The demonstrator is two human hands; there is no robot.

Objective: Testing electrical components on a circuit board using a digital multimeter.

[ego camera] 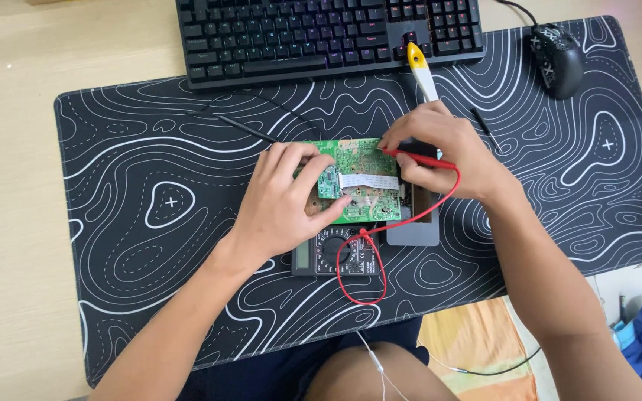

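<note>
1. Two hands, mine, work over a green circuit board (358, 178) lying flat on a black desk mat (150, 148) with white wavy lines.
2. Nearest me sits a small black meter (336, 254), just below the board and touching its near edge, dial up where I can read it; its red wire (369, 286) loops toward me and back up to my right hand.
3. My left hand (287, 197) lies palm-down on the board's left part, fingers spread and nearly straight, thumb tip by the white ribbon cable (369, 180). It grips nothing; I judge it is pressing the board flat so it cannot slide.
4. My right hand (440, 152) has its fingers curled closed around the red probe (417, 157), held like a pen, tip pointing left onto the board's far edge. That pinch looks chosen for a steady, fine touch.
5. A grey slab (414, 230) shows under the board's right side.
6. A thin black probe (247, 128) lies loose on the mat, left of the board, apart from both hands.
7. Farther off, a yellow-tipped white tool (421, 70) rests against the black keyboard (321, 33); a black mouse (556, 59) sits at far right.
</note>
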